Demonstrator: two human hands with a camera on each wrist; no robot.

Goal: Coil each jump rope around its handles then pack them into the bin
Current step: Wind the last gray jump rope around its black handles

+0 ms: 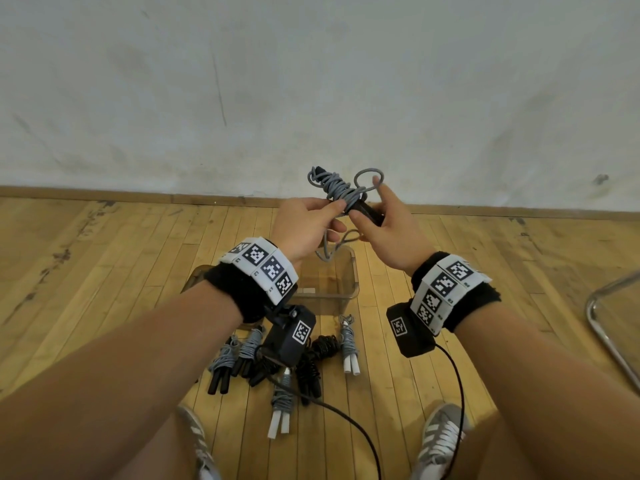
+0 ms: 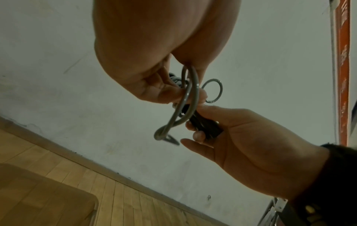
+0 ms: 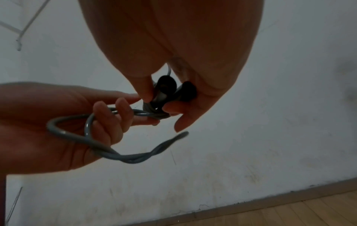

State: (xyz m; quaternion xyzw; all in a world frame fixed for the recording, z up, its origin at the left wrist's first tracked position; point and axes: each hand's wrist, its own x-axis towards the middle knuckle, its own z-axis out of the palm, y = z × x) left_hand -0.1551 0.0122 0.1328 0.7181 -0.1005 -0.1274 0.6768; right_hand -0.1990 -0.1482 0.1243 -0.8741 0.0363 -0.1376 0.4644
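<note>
A grey jump rope [image 1: 337, 188] is partly wound around its two black handles [image 1: 367, 211], held in the air above a clear plastic bin [image 1: 352, 282]. My left hand [image 1: 337, 209] pinches the grey cord by the coil, and a twisted loose loop [image 3: 108, 150] hangs from its curled fingers. My right hand [image 1: 367, 206] grips the handles' lower ends [image 3: 168, 85] between thumb and fingers. A small free loop [image 2: 212, 91] sticks out past the coil. Several coiled ropes [image 1: 225, 358] lie on the floor in front of the bin. The bin's inside is mostly hidden by my left wrist.
A white wall with a wooden baseboard [image 1: 138, 195] stands just beyond the hands. A metal chair frame [image 1: 609, 327] is at the right edge. A black camera cable [image 1: 346, 410] trails over the wooden floor between my shoes [image 1: 443, 441].
</note>
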